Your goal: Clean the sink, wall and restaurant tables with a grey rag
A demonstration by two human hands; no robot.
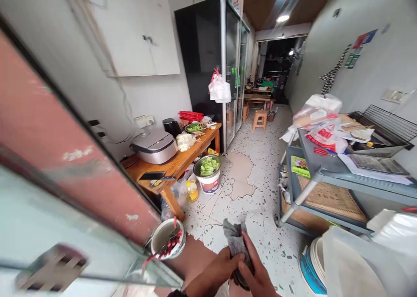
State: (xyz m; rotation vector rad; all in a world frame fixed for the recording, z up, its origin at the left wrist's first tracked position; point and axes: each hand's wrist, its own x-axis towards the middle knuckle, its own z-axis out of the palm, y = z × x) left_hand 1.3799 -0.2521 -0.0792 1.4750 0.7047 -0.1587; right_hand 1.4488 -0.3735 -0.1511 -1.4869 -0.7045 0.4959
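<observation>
Low in the head view, in front of my body, both hands meet around a crumpled grey cloth (239, 247). My left hand (224, 262) comes from the left and is closed on it, thumb across the near side. On the other side my right hand (256, 264) grips the same cloth, fingers along its right edge. A loose, frayed-looking end of the cloth sticks up beyond the fingers. Its lower part looks dark between my palms; whether anything lies inside the folds I cannot tell.
Left of my hands stands a pot (156, 240) with red-tipped sticks. A wooden table (192, 151) carries a rice cooker (154, 147); a bucket (208, 185) with a bowl of greens (209, 166) and an oil bottle (192, 191) stand below. A grey cart (342, 175) flanks the right.
</observation>
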